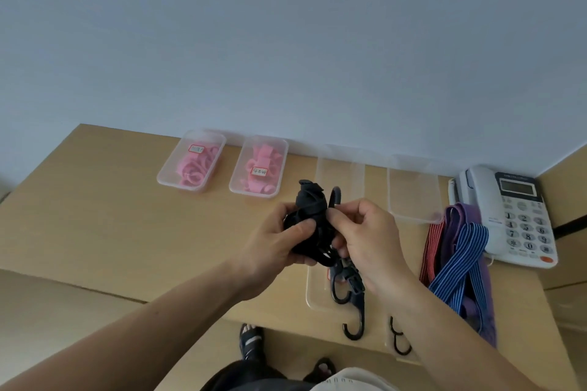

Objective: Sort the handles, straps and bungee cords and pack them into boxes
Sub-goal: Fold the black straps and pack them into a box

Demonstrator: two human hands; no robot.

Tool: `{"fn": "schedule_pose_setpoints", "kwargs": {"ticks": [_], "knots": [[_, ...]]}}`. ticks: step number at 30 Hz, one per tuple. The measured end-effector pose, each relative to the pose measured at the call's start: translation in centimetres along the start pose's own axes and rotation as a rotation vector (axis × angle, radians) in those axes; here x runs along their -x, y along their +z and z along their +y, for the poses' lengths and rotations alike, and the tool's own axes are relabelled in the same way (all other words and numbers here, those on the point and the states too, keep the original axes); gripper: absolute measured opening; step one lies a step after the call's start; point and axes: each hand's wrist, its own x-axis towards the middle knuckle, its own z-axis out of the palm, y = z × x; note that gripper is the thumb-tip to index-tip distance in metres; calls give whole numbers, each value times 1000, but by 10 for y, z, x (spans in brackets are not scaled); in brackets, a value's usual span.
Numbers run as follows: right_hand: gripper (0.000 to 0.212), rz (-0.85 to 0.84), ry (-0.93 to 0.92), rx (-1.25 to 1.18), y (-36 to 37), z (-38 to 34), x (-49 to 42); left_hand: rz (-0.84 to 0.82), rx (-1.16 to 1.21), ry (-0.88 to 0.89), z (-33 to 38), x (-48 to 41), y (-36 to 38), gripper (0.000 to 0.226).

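A bundled black bungee cord (pixel 309 209) with black hooks is held above the table's middle. My left hand (pixel 279 240) grips it from the left, thumb across the bundle. My right hand (pixel 365 238) pinches its right side next to a hook. Under my hands lies an open clear box (pixel 314 295) with more black hooks (pixel 347 286) in it. Striped bungee cords in red, purple and blue (pixel 457 267) lie in a heap at the right. Two clear boxes at the back hold pink handles (pixel 193 165) and pink straps (pixel 259 168).
Two clear lids or boxes (pixel 413 194) lie against the wall behind my hands. A white desk telephone (pixel 514 216) stands at the far right. Another box with a black hook (pixel 398 340) sits at the table's front edge. Feet in sandals show below the table.
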Motion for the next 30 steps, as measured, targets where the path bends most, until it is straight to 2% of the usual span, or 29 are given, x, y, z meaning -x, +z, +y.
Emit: {"fn": "schedule_pose_setpoints", "kwargs": {"ticks": [5, 8, 11, 14, 18, 20, 25, 30], "knots": [[9, 189, -67, 218, 18, -1, -16, -31, -189, 14, 3, -25, -6, 24], [18, 153, -196, 447, 30, -2, -21, -72, -202, -9, 10, -40, -12, 18], [24, 45, -240, 546, 42, 1, -23, -122, -163, -80, 18, -55, -24, 28], [39, 59, -219, 713, 46, 5, -32, -234, -63, -172, 25, -65, -36, 44], [48, 135, -169, 818, 53, 10, -48, -313, -14, -273, 28, -87, -52, 47], [43, 147, -138, 854, 55, 11, -56, -298, 1, -299, 27, -96, -58, 44], [20, 155, -127, 836, 50, 10, -78, -130, 49, -287, 24, -127, -58, 30], [18, 121, -196, 848, 40, 8, -119, -41, -8, -269, 26, -159, -40, 29]]}}
